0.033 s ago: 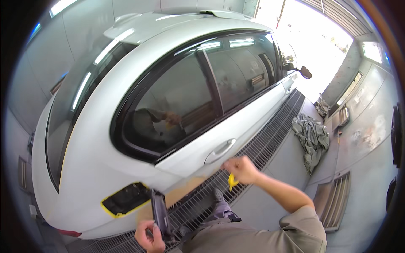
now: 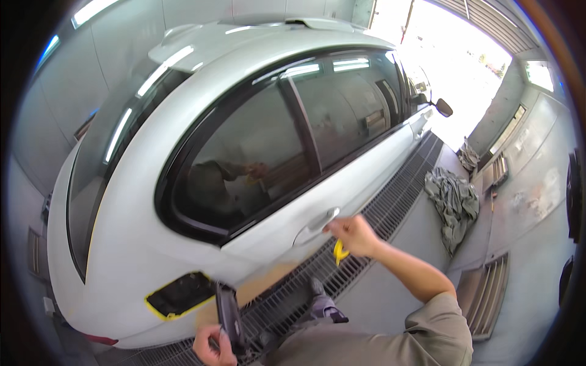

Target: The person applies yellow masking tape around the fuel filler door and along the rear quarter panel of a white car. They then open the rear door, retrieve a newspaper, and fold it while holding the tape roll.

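My right hand [image 2: 355, 235] is raised beside the car's rear door handle [image 2: 317, 226], fingers pinched. A crumpled strip of yellow masking tape [image 2: 340, 252] dangles from it. Low down, my left hand [image 2: 213, 346] is curled closed against the outer side of the swung-out fuel flap [image 2: 229, 318]; what its fingertips grip, if anything, is hidden. Left of the flap is the fuel filler recess [image 2: 181, 295], covered in black and edged with yellow tape. Around it spreads the white car's rear side panel [image 2: 122, 256].
A floor grating [image 2: 384, 201] runs along the car, with my foot [image 2: 316, 285] on it. Grey crumpled sheeting [image 2: 453, 204] lies on the floor to the right. Beyond it stands a wall with a louvred vent [image 2: 488, 296]. Past the car is a bright doorway [image 2: 445, 67].
My right hand, still pinching the yellow tape, has shifted slightly right and up beside the door handle. My left hand stays at the flap, and the view has tilted a little.
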A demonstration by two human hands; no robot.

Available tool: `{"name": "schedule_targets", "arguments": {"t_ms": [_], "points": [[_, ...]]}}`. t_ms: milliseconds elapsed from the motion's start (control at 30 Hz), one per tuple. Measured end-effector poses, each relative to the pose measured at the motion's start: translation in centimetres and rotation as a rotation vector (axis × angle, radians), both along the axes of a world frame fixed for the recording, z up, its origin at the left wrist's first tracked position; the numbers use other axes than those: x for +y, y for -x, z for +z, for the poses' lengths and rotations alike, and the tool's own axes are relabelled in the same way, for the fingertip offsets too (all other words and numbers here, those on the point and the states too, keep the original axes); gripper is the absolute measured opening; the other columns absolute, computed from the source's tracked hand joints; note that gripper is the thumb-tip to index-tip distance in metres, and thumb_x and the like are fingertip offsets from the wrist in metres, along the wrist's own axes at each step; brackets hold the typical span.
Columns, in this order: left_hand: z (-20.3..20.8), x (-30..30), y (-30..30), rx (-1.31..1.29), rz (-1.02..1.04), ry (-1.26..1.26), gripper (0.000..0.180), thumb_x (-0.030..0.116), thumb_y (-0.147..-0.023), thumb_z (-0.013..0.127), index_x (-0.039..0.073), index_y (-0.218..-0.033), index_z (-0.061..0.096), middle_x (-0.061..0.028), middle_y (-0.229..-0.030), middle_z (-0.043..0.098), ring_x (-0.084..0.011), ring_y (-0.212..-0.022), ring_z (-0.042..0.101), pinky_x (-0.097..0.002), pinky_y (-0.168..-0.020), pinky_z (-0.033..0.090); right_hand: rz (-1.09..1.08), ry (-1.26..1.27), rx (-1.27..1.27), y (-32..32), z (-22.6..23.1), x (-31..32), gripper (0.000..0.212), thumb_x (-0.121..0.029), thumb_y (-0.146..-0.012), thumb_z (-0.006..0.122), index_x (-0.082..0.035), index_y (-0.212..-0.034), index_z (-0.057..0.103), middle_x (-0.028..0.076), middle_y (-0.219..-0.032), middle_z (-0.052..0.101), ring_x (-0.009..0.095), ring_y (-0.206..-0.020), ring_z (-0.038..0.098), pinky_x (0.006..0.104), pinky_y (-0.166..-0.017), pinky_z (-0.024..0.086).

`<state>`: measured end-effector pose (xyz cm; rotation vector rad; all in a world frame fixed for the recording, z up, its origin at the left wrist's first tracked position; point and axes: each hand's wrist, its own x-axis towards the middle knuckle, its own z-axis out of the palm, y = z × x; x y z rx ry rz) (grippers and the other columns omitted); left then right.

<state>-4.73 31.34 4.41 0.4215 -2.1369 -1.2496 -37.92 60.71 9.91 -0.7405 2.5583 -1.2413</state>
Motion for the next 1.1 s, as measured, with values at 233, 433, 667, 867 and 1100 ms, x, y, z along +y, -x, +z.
{"name": "schedule_targets", "arguments": {"t_ms": [233,433,667,867,1100], "points": [[2.6,5.7,3.6,-0.033,0.396,0.267,0.02,0.018,-0.101,0.069,-0.001,-0.106,0.069,-0.0073,-0.091,0.063,-0.0143,-0.065,0.05,-0.0299,-0.057,0.042,-0.06,0.053,0.646,32.4,22.7,-2.7,0.038,-0.04,-0.093,0.071,-0.003,-0.089,0.075,0.012,-0.073,0.068,0.019,-0.066,0.067,0.0381,-0.063,0.053],[5.1,11.7,6.0,-0.197,0.702,0.356,0.02,0.01,-0.096,0.071,0.0,-0.113,0.069,-0.0132,-0.107,0.064,-0.019,-0.074,0.06,-0.0314,-0.064,0.05,-0.124,-0.786,0.795,46.4,36.1,-16.9,0.056,-0.062,-0.096,0.055,-0.013,-0.107,0.08,0.008,-0.101,0.078,0.024,-0.09,0.074,0.0402,-0.085,0.058],[4.0,17.0,4.6,-0.419,0.801,0.5,0.023,0.011,-0.096,0.074,0.004,-0.117,0.069,-0.0174,-0.122,0.063,-0.0303,-0.088,0.066,-0.0412,-0.075,0.056,-0.138,-1.327,0.905,47.1,36.2,-23.6,0.031,-0.023,-0.084,0.078,-0.023,-0.115,0.078,-0.002,-0.104,0.076,0.02,-0.084,0.073,0.0359,-0.074,0.058],[3.0,15.9,4.4,-0.333,0.757,0.55,0.022,0.01,-0.094,0.07,0.002,-0.114,0.066,-0.0151,-0.111,0.06,-0.027,-0.084,0.061,-0.0392,-0.073,0.052,-0.18,-1.232,1.154,48.2,37.3,-21.5,0.025,-0.013,-0.087,0.07,-0.015,-0.111,0.08,0.005,-0.107,0.078,0.025,-0.096,0.076,0.0386,-0.081,0.061],[3.5,9.1,5.7,-0.132,0.488,0.657,0.02,0.008,-0.092,0.066,-0.001,-0.11,0.062,-0.0123,-0.099,0.057,-0.0232,-0.079,0.055,-0.0369,-0.071,0.046,-0.25,-1.122,1.582,43.4,48.7,-6.8,0.023,-0.031,-0.092,0.069,-0.012,-0.096,0.08,0.012,-0.09,0.074,0.026,-0.09,0.073,0.0429,-0.092,0.046]]}}
